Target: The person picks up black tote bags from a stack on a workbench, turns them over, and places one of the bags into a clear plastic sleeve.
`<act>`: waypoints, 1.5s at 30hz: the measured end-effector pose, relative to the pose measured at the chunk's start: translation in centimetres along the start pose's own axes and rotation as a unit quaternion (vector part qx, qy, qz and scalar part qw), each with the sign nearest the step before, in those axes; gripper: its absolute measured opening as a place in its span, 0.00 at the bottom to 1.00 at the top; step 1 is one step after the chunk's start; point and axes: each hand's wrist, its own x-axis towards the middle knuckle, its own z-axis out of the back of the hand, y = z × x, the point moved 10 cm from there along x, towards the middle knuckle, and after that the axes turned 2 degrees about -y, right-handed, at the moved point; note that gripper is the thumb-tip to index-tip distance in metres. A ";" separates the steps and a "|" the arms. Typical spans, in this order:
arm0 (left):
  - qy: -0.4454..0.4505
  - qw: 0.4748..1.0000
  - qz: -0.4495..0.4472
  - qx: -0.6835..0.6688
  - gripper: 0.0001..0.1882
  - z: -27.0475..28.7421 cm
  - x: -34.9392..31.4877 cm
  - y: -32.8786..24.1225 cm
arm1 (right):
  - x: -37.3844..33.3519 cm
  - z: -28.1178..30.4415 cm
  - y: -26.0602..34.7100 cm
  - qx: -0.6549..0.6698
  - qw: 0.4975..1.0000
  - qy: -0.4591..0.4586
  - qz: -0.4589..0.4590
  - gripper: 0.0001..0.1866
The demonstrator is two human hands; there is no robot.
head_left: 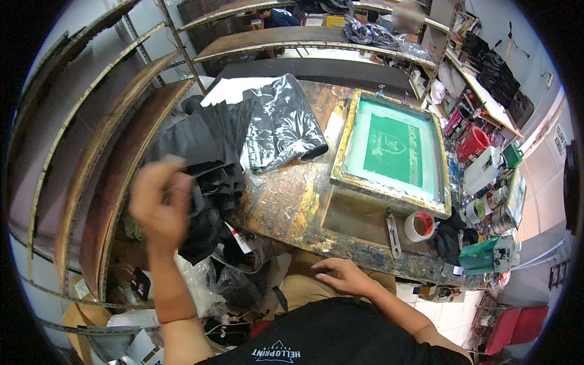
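My left hand (159, 204) is raised over the stack of black garments (201, 152) at the left end of the paint-crusted worktable (292, 207). It is blurred, so I cannot tell for sure whether the fingers have closed on cloth; they look loosely curled at the stack's near edge. My right hand (344, 277) rests flat and spread on my thigh, just under the table's front edge, holding nothing.

A black garment in a clear plastic bag (286, 125) lies beside the stack, and the green-meshed printing screen in its wooden frame (392, 149) lies flat to the right, with a roll of tape (420, 226) near its front corner.

I judge this to be the fetching step: taking the next piece off the stack. The next move calls for a clean pinch on the top layer only, and my right hand coming up to help spread it.
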 end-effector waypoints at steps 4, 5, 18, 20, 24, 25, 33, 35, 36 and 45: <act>0.202 0.974 -0.037 -0.092 0.16 -14.3 -6.8 -4.1 | 1.5 -1.0 3.3 -0.013 0.998 0.041 0.044 0.19; 0.230 0.968 -0.013 -0.100 0.17 -18.4 -8.8 -2.3 | 1.5 -1.0 3.9 -0.025 0.997 0.044 0.055 0.19; 0.257 0.949 0.074 0.166 0.02 -38.1 -14.9 10.6 | -5.9 3.3 -2.5 0.011 0.995 -0.052 -0.090 0.20; 0.251 0.957 0.066 0.132 0.01 -36.9 -14.6 10.3 | -6.2 3.5 -2.6 0.004 0.994 -0.058 -0.093 0.20; 0.196 0.976 0.026 0.095 0.02 -31.2 -11.5 6.1 | -4.7 4.5 -0.8 -0.001 0.995 -0.053 -0.089 0.19; 0.193 0.977 0.021 0.091 0.02 -30.2 -11.5 5.2 | -4.2 4.8 -0.1 -0.013 0.997 -0.057 -0.058 0.18; 0.256 0.966 -0.024 0.013 0.09 -25.0 -18.0 2.9 | -1.3 5.0 3.0 -0.059 0.993 -0.070 0.072 0.17; 0.243 0.969 -0.039 -0.007 0.09 -23.6 -19.2 1.6 | -0.7 5.3 3.0 -0.061 0.992 -0.080 0.071 0.17; 0.260 0.964 -0.045 -0.011 0.10 -22.9 -20.5 1.4 | -0.2 5.4 3.5 -0.068 0.992 -0.081 0.072 0.17; 0.270 0.954 0.013 -0.127 0.11 -19.0 -24.9 -3.1 | 4.4 5.8 3.3 -0.074 0.979 -0.174 0.079 0.23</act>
